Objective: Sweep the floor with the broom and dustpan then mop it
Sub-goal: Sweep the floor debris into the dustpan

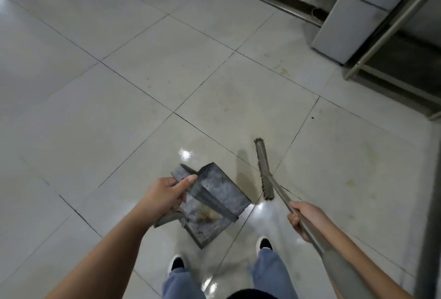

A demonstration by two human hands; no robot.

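Fridge [343, 19] and metal rack [391, 26] beyond broom [264, 170]

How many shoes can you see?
2. The left shoe is on the floor below the dustpan; the right shoe is beside it, under the broom handle.

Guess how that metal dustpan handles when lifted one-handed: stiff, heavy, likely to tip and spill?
The dustpan looks like folded sheet metal, so probably rigid, not floppy. The left hand alone grips it by the top handle, so it is likely fairly light. It hangs tilted, with brownish debris inside; more tilt toward its open edge might spill that.
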